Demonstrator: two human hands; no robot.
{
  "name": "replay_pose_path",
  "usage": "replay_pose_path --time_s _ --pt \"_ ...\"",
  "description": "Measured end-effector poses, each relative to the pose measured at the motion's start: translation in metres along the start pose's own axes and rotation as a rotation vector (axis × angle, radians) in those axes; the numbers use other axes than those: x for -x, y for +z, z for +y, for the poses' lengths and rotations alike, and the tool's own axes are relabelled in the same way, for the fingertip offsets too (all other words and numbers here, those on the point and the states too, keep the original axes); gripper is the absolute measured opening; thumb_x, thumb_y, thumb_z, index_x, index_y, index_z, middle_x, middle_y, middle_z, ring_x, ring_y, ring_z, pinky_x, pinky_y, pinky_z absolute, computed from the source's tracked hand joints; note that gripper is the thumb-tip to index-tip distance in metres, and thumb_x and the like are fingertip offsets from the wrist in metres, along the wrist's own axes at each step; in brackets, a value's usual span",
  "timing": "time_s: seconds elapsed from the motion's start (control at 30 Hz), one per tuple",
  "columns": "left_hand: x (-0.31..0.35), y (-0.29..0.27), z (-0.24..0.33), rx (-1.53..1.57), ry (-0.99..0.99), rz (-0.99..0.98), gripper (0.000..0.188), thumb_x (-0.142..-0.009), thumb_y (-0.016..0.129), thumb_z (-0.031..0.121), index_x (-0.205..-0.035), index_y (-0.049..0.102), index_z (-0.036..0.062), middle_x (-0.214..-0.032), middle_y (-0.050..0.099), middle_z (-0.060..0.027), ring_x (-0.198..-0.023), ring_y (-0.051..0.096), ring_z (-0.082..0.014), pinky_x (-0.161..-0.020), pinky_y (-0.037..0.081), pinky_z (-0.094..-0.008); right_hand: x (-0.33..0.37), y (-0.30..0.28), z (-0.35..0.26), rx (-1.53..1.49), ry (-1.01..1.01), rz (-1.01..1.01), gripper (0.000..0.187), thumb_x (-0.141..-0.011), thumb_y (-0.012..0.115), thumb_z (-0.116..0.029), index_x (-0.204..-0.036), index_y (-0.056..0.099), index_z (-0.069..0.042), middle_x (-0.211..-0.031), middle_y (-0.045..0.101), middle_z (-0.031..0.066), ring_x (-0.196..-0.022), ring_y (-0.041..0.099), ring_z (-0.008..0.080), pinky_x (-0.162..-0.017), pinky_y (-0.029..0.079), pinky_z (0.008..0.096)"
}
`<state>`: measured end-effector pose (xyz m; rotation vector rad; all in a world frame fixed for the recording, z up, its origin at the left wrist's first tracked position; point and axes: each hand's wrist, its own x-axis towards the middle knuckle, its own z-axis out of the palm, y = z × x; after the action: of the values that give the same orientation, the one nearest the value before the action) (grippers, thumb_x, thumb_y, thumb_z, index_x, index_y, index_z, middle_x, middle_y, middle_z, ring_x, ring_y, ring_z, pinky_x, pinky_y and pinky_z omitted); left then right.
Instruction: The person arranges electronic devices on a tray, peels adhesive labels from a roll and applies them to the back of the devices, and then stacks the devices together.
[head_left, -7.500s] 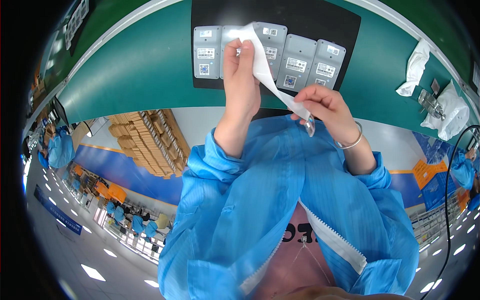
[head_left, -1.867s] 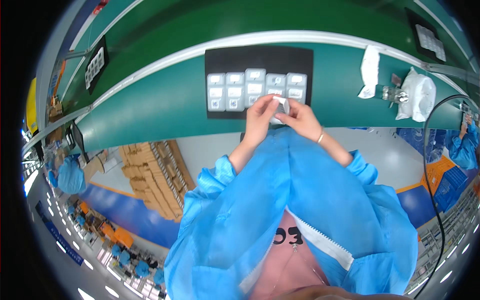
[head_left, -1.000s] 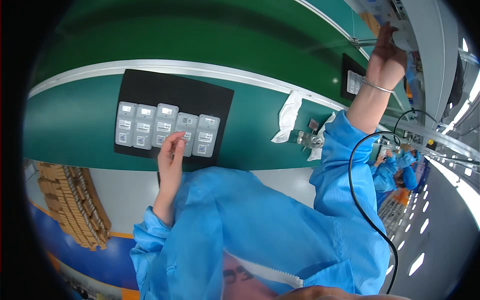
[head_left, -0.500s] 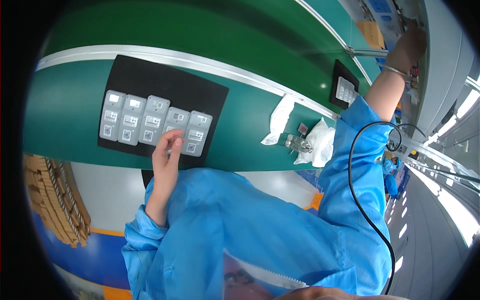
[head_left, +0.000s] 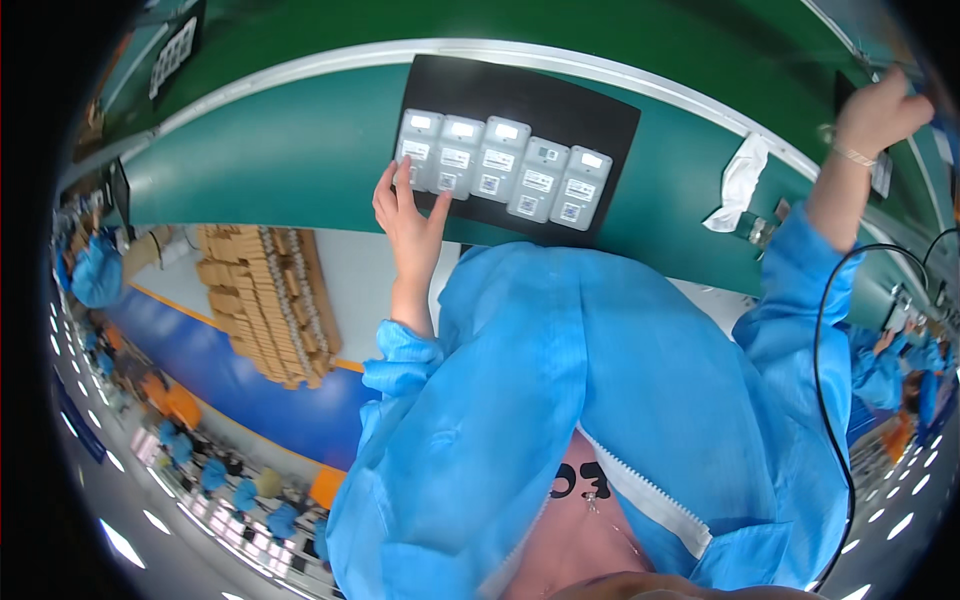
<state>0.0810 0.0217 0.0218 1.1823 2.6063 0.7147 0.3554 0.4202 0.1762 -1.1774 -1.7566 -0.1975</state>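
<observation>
Several flat grey devices (head_left: 497, 160) lie side by side on a black mat (head_left: 600, 110), each with printed white labels. White patches show at the upper ends of most; the fourth from the left (head_left: 541, 178) shows a small square outline there instead. My left hand (head_left: 408, 225) is open at the row's left end, fingers spread. Its fingertips are at the lower part of the leftmost device (head_left: 418, 145), and the thumb is by the second. Far to the right, my right hand (head_left: 880, 118) is raised with curled fingers; what they hold, if anything, is hidden.
A crumpled white wrapper (head_left: 740, 183) lies right of the mat on the green bench (head_left: 290, 165), near a small clear object (head_left: 760, 232). A metal rail (head_left: 330, 68) runs behind. A black cable (head_left: 822, 370) hangs by my right arm. Stacked brown cartons (head_left: 265, 300) stand lower left.
The view has turned, shifting the mat rightward in the picture. My left hand has moved from the fourth device to the row's left end. The third device's upper end now shows a white patch.
</observation>
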Motion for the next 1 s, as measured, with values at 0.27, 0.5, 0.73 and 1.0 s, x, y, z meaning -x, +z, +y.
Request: replay_pose_path --time_s 0.27,0.5,0.73,1.0 --pt "-0.039 0.003 -0.086 -0.172 0.199 -0.324 0.105 -0.059 0.082 0.037 -0.141 0.025 0.0063 -0.144 0.026 -0.018 -0.134 0.02 -0.0384 -0.106 0.019 -0.0487 0.297 -0.06 -0.089 -0.177 0.109 -0.992 0.072 -0.076 0.071 -0.034 -0.129 0.038 0.002 -0.137 0.033 0.026 -0.123 0.04 0.0408 -0.099 0.038 0.043" --pt "-0.048 0.002 -0.083 -0.018 0.275 -0.32 0.094 -0.058 0.083 0.027 -0.135 0.035 0.0026 -0.136 0.037 -0.0158 -0.121 0.035 -0.035 -0.101 0.032 -0.0432 0.349 -0.049 -0.131 0.03 0.194 -1.015 0.116 -0.051 0.084 -0.047 -0.134 0.025 0.01 -0.141 0.025 0.0283 -0.132 0.024 0.0416 -0.107 0.024 0.0477" --pt "-0.052 0.007 -0.08 0.063 0.298 -0.277 0.092 -0.059 0.083 0.026 -0.134 0.035 0.0011 -0.129 0.038 -0.0174 -0.114 0.038 -0.0355 -0.097 0.035 -0.0416 0.342 -0.044 -0.138 0.008 0.185 -0.877 0.1 -0.062 0.078 -0.046 -0.131 0.03 0.008 -0.137 0.031 0.0262 -0.126 0.032 0.041 -0.104 0.028 0.0464" --pt "-0.044 0.008 -0.08 0.026 0.233 -0.263 0.092 -0.058 0.084 0.024 -0.133 0.037 0.0025 -0.128 0.039 -0.0162 -0.113 0.037 -0.0354 -0.097 0.034 -0.042 0.225 0.022 -0.008 0.013 0.404 -0.652 0.013 -0.088 0.055 -0.018 -0.096 0.057 -0.007 -0.086 0.06 0.0122 -0.07 0.06 0.0288 -0.062 0.047 0.0374"
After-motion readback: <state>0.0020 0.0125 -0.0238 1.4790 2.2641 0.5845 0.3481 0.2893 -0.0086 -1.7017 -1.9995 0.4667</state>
